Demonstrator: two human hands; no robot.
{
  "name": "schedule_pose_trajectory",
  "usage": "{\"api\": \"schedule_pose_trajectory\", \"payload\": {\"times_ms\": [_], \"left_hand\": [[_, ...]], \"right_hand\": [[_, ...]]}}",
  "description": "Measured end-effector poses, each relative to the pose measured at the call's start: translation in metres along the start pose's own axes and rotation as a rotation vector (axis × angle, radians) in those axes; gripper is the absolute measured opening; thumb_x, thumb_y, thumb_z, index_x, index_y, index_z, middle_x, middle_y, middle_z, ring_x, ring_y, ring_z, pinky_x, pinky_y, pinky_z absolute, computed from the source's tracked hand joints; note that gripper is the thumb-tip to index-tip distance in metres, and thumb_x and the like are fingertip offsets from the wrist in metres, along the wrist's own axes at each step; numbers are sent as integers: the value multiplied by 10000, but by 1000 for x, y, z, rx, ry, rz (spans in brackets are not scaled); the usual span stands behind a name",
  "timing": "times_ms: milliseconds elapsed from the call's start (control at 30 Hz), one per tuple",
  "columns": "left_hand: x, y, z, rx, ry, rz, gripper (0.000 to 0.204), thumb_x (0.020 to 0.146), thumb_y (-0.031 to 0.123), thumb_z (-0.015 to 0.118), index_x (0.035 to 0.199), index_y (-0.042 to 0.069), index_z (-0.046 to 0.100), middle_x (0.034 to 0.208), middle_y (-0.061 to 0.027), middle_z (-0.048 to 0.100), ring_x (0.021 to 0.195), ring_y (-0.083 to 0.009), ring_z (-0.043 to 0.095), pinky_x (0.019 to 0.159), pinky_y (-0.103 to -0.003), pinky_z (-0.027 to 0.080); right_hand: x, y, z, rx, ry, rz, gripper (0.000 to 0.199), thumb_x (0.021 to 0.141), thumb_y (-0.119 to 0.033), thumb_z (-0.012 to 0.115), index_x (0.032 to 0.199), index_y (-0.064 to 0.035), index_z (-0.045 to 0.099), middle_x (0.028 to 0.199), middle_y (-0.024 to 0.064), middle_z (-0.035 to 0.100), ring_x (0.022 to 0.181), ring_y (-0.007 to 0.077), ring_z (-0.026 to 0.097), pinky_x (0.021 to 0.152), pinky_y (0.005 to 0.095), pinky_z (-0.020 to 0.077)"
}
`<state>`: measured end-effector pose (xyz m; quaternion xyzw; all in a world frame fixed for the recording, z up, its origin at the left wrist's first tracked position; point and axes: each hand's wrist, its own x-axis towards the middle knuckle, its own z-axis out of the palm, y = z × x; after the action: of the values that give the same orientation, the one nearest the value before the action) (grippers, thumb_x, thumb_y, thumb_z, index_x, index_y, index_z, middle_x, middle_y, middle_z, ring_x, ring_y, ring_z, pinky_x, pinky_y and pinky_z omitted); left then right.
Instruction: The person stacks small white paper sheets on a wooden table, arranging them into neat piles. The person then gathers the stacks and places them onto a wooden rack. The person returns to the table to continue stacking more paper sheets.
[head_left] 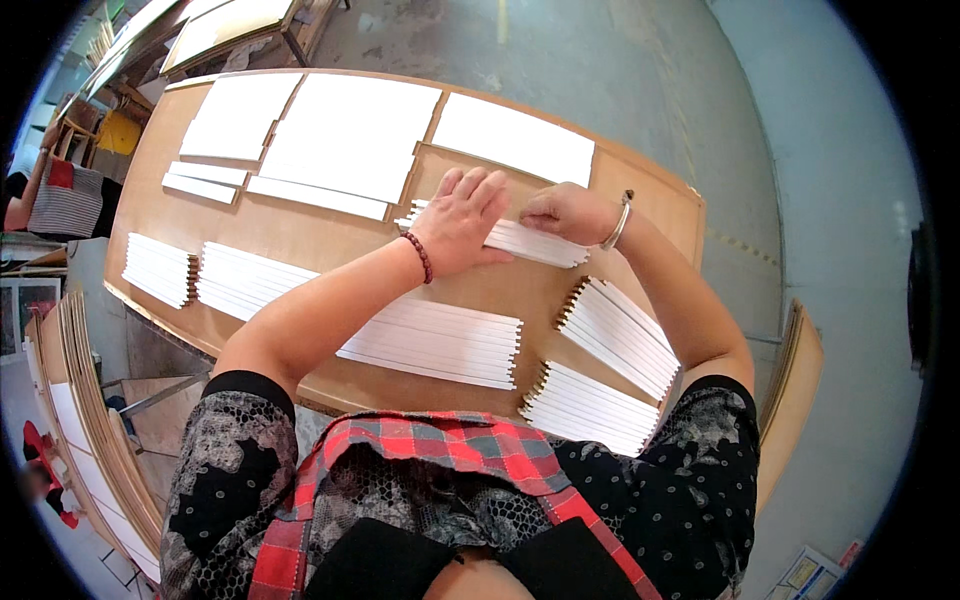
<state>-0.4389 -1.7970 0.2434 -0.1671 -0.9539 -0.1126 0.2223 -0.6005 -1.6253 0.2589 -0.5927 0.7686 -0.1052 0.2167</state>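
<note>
Plywood makes up your counter (300,235), which stands on a grey concrete floor (620,70) with more boards leaning at your left. White panels (345,135) crowd the far edge, and strip bundles (435,340) line the near edge; bare wood shows between them. Your left hand (462,222) lies flat, fingers together, on a small stack of white strips (530,243) (mid-counter). Your right hand (565,212) curls over the stack's far edge, just beside the left.
</note>
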Motion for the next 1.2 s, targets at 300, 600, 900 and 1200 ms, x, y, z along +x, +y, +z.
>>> {"api": "schedule_pose_trajectory", "payload": {"times_ms": [300, 600, 900, 1200], "left_hand": [[10, -2, 3, -53, -121, -42, 613, 779, 544, 693, 1057, 10, 578, 1085, -151, 558, 1070, -314, 519, 977, -440, 382], [23, -6, 0, 32, -82, -103, 636, 746, 553, 722, 1055, 23, 556, 1063, -141, 552, 1049, -315, 514, 969, -440, 390], [23, -7, 4, 83, -36, -97, 798, 731, 543, 740, 1258, -2, 493, 1260, -165, 513, 1231, -331, 449, 1060, -454, 335], [24, -10, 10, -86, -187, -170, 996, 716, 510, 764, 1445, -2, 318, 1484, -206, 354, 1379, -362, 323, 1146, -506, 233]], "right_hand": [[6, 13, -9, 99, -30, -9, 170, 876, -171, 604, 997, -61, 650, 1027, 165, 625, 969, 337, 621, 821, 440, 509], [24, 39, -13, 53, -7, -20, 339, 872, -318, 673, 1078, -55, 622, 1086, 163, 625, 1042, 349, 586, 868, 420, 491], [22, 45, -17, 118, 63, -92, 244, 892, -256, 631, 946, -19, 614, 955, 144, 629, 889, 338, 615, 839, 451, 499], [26, 77, -3, -8, 307, -15, 227, 907, -223, 634, 927, 2, 645, 936, 158, 640, 918, 316, 575, 785, 400, 468]]}}
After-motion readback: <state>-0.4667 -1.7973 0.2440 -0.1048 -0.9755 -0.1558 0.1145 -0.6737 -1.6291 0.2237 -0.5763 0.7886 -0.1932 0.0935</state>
